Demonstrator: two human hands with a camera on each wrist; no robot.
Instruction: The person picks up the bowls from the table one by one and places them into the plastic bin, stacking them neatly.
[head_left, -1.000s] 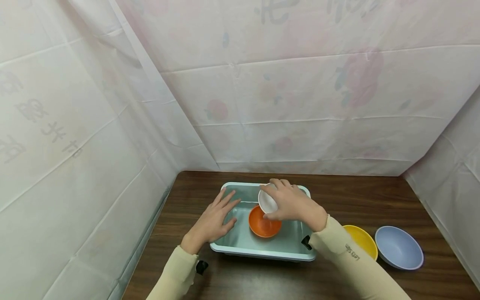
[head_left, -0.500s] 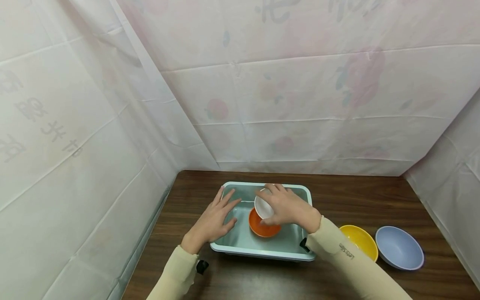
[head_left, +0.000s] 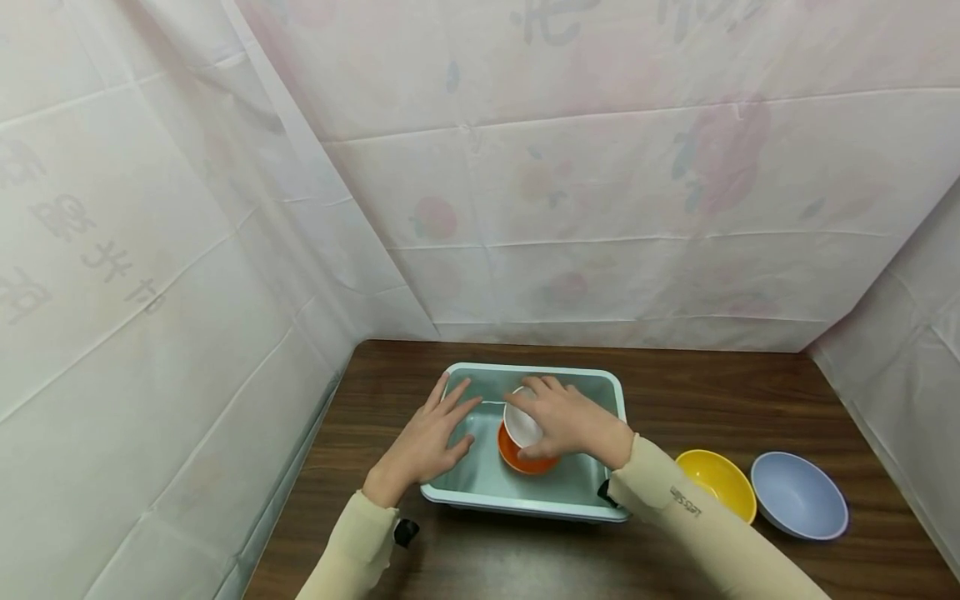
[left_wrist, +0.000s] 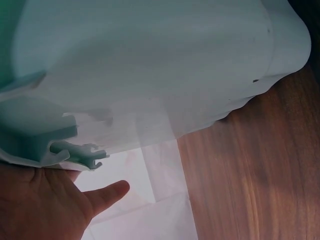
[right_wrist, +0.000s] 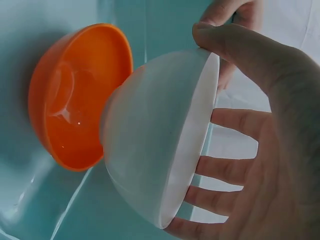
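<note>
My right hand (head_left: 573,421) grips a white bowl (head_left: 522,427) by its rim, with the thumb on one side and several fingers along the other. Below it an orange bowl (head_left: 517,460) stands inside the pale blue-green basin (head_left: 525,505). In the right wrist view, the base of the white bowl (right_wrist: 150,130) overlaps the edge of the orange bowl (right_wrist: 82,105). My left hand (head_left: 423,442), fingers spread and straight, lies over the basin's left rim. The left wrist view shows that hand (left_wrist: 45,200) at the edge of the basin's outer wall (left_wrist: 140,70), thumb stretched out.
Right of the basin, partly behind my right sleeve, a yellow bowl (head_left: 723,487) stands beside a larger periwinkle-blue bowl (head_left: 798,496). All of it is on a dark wooden table (head_left: 495,558). Pale printed sheeting (head_left: 600,208) hangs at the back and both sides.
My right hand has carried the white bowl a little left and down, nearer the orange bowl and covering more of it. The left hand has stayed in place.
</note>
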